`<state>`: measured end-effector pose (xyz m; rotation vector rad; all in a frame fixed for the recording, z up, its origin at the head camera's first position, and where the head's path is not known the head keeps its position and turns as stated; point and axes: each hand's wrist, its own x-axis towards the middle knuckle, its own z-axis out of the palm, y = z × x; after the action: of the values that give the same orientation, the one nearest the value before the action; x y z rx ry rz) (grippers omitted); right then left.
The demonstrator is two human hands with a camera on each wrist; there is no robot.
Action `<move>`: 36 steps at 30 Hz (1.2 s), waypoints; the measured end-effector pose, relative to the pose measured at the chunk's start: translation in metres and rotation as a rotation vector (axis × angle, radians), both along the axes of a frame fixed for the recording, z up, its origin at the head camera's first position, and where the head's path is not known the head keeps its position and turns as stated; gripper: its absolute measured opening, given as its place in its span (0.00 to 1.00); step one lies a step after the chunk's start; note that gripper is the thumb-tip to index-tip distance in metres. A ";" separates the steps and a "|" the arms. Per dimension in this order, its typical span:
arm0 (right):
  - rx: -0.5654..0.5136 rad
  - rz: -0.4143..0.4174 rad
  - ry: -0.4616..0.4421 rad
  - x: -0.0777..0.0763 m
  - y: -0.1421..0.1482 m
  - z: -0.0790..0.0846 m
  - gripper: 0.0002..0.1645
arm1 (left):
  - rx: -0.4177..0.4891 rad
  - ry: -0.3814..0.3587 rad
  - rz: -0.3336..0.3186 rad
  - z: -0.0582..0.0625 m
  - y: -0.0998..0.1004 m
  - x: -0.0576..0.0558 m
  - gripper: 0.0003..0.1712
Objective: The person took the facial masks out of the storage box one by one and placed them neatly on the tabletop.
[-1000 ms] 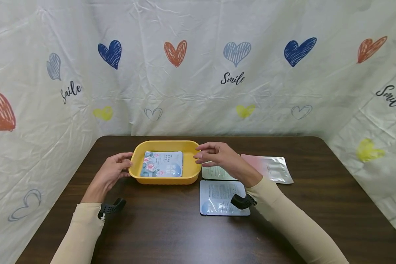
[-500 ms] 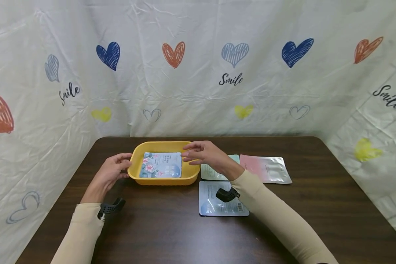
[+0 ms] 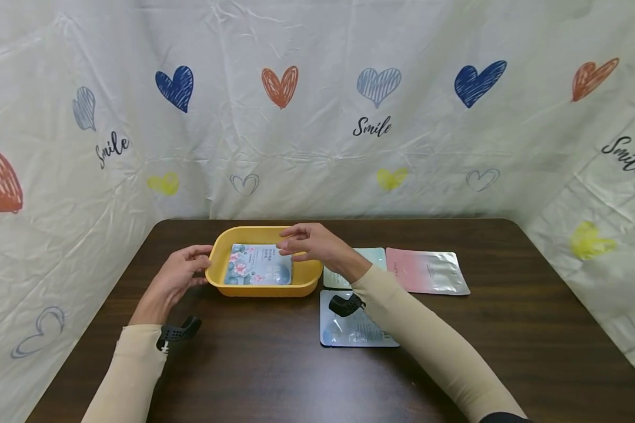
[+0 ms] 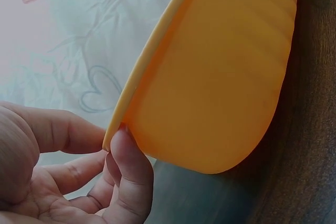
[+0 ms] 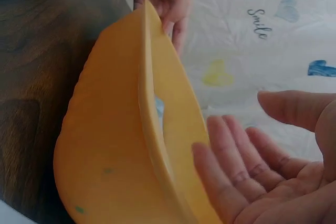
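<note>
A yellow plastic tray (image 3: pixel 267 291) sits toward the back of the dark table, with a flowered light-blue sheet-mask packet (image 3: pixel 258 265) lying flat inside. My left hand (image 3: pixel 176 277) pinches the tray's left end; the left wrist view shows thumb and finger on either side of its rim (image 4: pixel 142 66). Over the tray's right part hovers my right hand (image 3: pixel 320 247), its fingers loosely bent and nothing between thumb and fingers. In the right wrist view those fingers (image 5: pixel 236 161) reach over the tray's rim.
Right of the tray lie a pale-green packet (image 3: pixel 374 256) and a pink-and-silver packet (image 3: pixel 431 272). Nearer the front is a light-blue packet (image 3: pixel 344 335), partly under the right forearm (image 3: pixel 434 341). A white printed cloth (image 3: pixel 317 135) hangs behind the table.
My right hand has moved left, from beside the tray's right end to above its inside. The left hand stays at the rim, and the packets lie as before.
</note>
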<state>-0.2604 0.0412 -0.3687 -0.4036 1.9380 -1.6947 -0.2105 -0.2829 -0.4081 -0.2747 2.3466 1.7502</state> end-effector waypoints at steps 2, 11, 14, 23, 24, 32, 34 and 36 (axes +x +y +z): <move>0.023 -0.009 -0.009 -0.002 -0.005 -0.002 0.27 | -0.001 0.000 -0.001 0.000 0.000 0.000 0.32; 0.107 -0.034 -0.006 -0.006 -0.024 -0.008 0.29 | 0.000 0.007 -0.001 0.001 0.000 0.001 0.31; 0.160 -0.053 -0.008 -0.008 -0.029 -0.013 0.28 | 0.000 0.009 0.002 0.002 0.001 0.001 0.31; 0.248 -0.080 -0.039 -0.009 -0.036 -0.022 0.24 | 0.009 0.007 0.014 0.001 0.001 0.001 0.31; 0.254 -0.080 -0.039 -0.008 -0.036 -0.022 0.23 | 0.009 0.007 0.016 0.001 0.001 0.002 0.31; 0.253 -0.087 -0.034 -0.005 -0.036 -0.021 0.21 | 0.011 0.006 0.018 0.000 0.001 0.002 0.31; 0.242 -0.098 -0.020 -0.004 -0.037 -0.022 0.20 | 0.015 0.005 0.018 0.000 0.001 0.001 0.31; 0.225 -0.113 -0.006 -0.002 -0.039 -0.021 0.19 | 0.016 0.004 0.016 0.000 0.001 0.001 0.31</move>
<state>-0.2624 0.0026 -0.3901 -0.2081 2.1533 -1.5197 -0.2094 -0.2824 -0.4082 -0.2892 2.3378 1.7780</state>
